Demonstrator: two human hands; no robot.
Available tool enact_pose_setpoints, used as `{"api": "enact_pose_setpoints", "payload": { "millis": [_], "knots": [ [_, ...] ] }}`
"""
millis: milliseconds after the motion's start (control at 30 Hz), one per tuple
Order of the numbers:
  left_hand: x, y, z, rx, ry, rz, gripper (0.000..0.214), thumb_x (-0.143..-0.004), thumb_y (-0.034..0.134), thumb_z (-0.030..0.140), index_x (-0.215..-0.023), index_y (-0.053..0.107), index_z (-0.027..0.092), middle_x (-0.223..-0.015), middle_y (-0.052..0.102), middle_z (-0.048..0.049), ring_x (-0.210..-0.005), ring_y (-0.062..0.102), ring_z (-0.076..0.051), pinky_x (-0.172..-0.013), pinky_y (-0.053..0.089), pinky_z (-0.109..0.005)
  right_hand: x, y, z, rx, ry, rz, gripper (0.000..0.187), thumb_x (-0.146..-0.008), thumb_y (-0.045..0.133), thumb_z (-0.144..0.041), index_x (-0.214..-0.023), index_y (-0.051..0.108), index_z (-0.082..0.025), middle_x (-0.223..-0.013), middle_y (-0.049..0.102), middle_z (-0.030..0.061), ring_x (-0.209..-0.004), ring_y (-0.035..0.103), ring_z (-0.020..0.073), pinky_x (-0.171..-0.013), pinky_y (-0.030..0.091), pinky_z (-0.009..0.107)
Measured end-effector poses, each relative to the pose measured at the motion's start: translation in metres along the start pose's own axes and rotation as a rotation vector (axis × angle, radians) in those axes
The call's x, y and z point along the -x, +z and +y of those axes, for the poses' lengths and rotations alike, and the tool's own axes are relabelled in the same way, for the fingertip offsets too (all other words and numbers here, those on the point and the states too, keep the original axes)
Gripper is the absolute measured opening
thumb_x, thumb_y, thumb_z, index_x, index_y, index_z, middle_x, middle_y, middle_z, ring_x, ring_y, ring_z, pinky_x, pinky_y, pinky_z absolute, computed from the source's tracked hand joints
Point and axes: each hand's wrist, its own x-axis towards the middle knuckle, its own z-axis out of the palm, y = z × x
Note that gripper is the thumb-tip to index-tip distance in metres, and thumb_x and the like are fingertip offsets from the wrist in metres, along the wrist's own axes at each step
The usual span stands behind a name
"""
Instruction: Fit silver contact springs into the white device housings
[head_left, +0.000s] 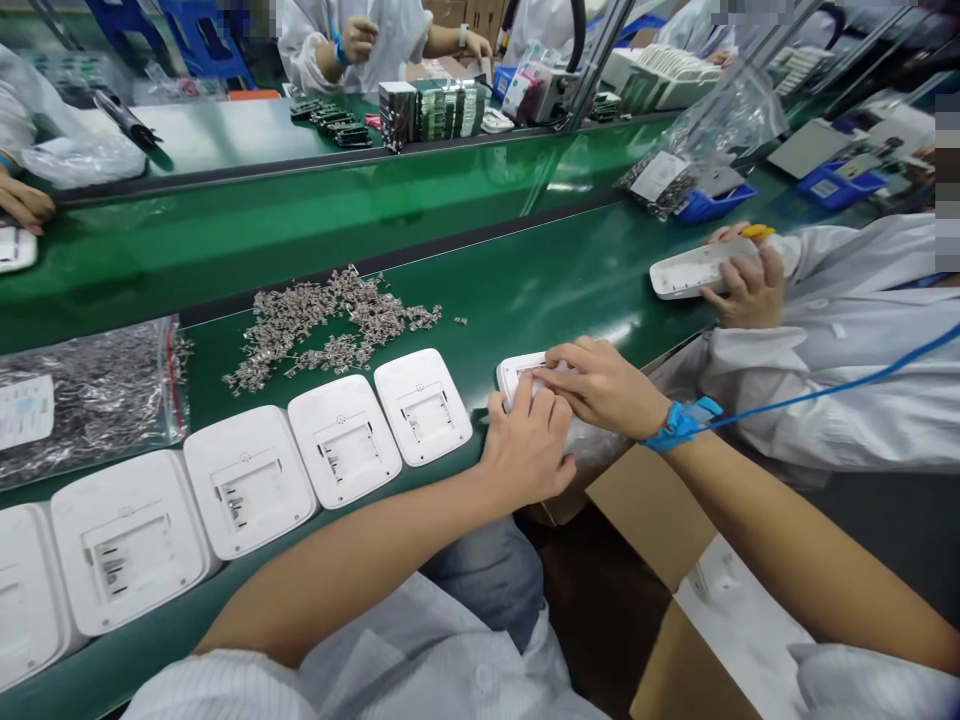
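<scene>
Head view: white, rounded-square casing under both hands.

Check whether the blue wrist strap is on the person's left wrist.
No, the blue wrist strap wraps the wrist of the right hand, and the left hand has none.

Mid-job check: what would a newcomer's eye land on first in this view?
A row of white square plastic housings lines the near edge of the green conveyor belt, with a scattered pile of small silver metal parts just behind it. At the row's right end, the left hand and right hand rest on one more white housing; a blue wrist strap circles the right wrist.
</scene>
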Motion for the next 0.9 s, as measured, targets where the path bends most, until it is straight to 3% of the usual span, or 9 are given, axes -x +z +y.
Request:
{"api": "enact_pose_setpoints", "payload": {
  "millis": [133,300,433,667,900],
  "knots": [
    [0.003,0.0,0.001,-0.026,0.003,0.011,0.053,-0.092,0.049,0.047,-0.133,0.052,0.014,-0.14,0.05,-0.0187,-0.149,0.022,-0.038,-0.101,0.035,-0.052,-0.002,-0.001,-0.003,-0.034,0.051,0.032,0.025,-0.101,0.046,-0.025,-0.106,0.07,-0.024,-0.105,0.066,0.0089,-0.09,0.055,0.0236,-0.078,0.042,0.039],
    [0.005,0.002,0.001,-0.026,0.005,0.027,0.047,-0.095,0.046,0.042,-0.133,0.053,0.015,-0.137,0.053,-0.0175,-0.15,0.022,-0.036,-0.1,0.035,-0.051,-0.017,0.002,-0.002,-0.153,0.256,0.179,0.011,-0.09,0.056,-0.02,-0.084,0.065,-0.022,-0.089,0.064,0.0081,-0.087,0.057,0.0251,-0.078,0.047,0.04],
    [0.005,0.003,0.001,-0.009,0.0,0.029,0.046,-0.094,0.047,0.042,-0.131,0.054,0.015,-0.136,0.054,-0.018,-0.149,0.024,-0.037,-0.1,0.034,-0.052,-0.028,0.003,-0.001,-0.16,0.284,0.087,0.009,-0.081,0.059,-0.016,-0.074,0.061,-0.021,-0.082,0.063,0.0066,-0.082,0.055,0.0245,-0.075,0.046,0.038],
    [0.0,-0.002,0.0,0.056,-0.009,0.027,0.047,-0.088,0.053,0.043,-0.127,0.054,0.015,-0.137,0.051,-0.0163,-0.143,0.03,-0.038,-0.098,0.036,-0.054,-0.033,0.0,-0.006,-0.072,0.28,-0.004,0.013,-0.081,0.059,-0.015,-0.07,0.058,-0.02,-0.079,0.062,0.0064,-0.08,0.054,0.0237,-0.072,0.042,0.036],
    [0.0,-0.004,0.001,0.118,0.024,0.043,0.054,-0.079,0.064,0.05,-0.118,0.056,0.013,-0.126,0.052,-0.0158,-0.14,0.03,-0.045,-0.101,0.031,-0.056,-0.031,0.004,-0.008,-0.042,0.272,0.004,0.015,-0.086,0.055,-0.017,-0.071,0.058,-0.02,-0.079,0.061,0.0072,-0.08,0.056,0.0236,-0.073,0.042,0.036]
  ]
}}
